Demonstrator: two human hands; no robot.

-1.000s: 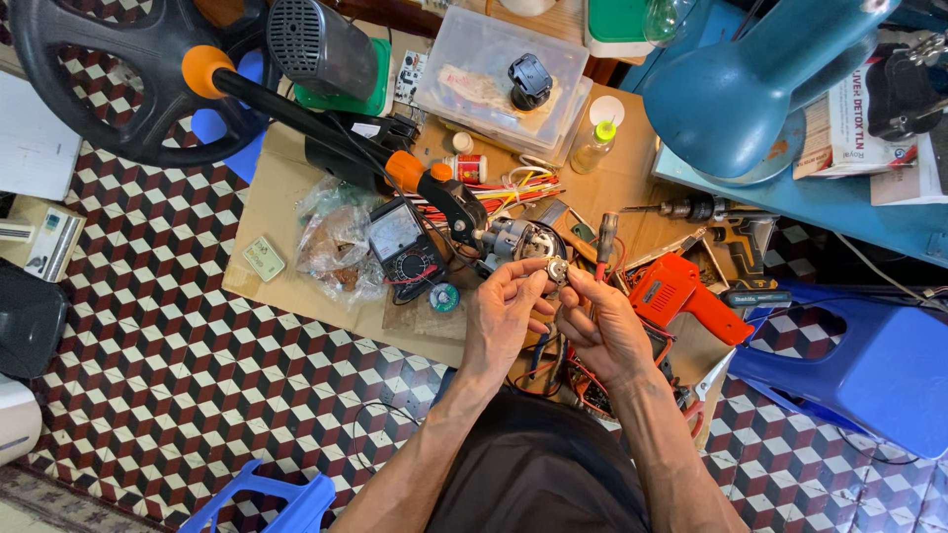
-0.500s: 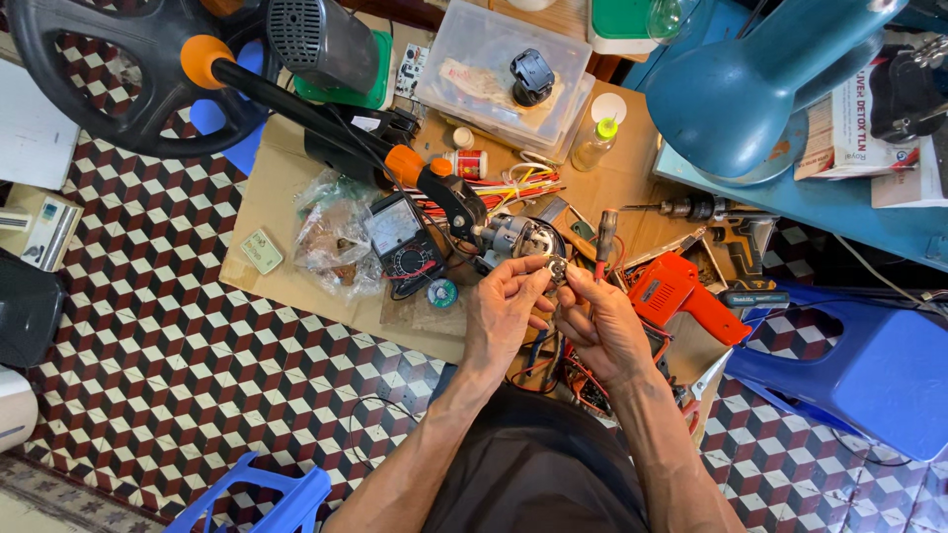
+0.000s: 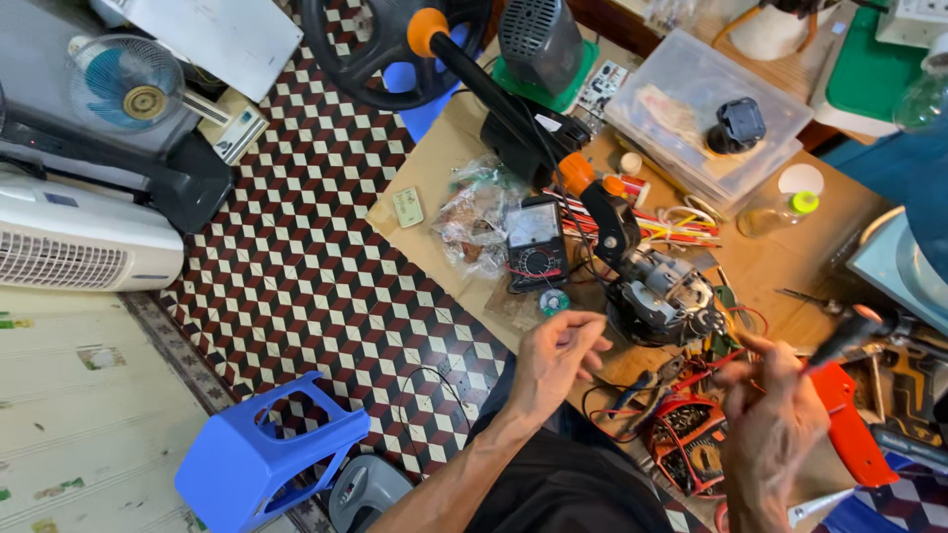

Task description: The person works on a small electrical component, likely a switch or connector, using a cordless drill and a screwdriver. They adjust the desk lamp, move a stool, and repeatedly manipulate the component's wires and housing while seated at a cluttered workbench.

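Just above and between the two hands, the grey fan motor (image 3: 660, 296) is lying on the cardboard-covered table (image 3: 444, 188). The left hand (image 3: 555, 357) is hovering half-open, holding nothing, nearer the motor. The right hand (image 3: 772, 424) is gripping a dark-handled tool (image 3: 839, 341), its long axis pointing up-right, away from the motor.

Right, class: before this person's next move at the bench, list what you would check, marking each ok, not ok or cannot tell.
1. Left hand free: ok, fingers loosely curled, holding nothing.
2. Right hand grips the dark-handled tool: ok.
3. Kind of tip on that tool: cannot tell, blurred.
4. Motor resting on the table, close to both hands: ok.
5. Multimeter switched off: cannot tell.
6. Space around the motor tidy: not ok, red wires lie beside it.
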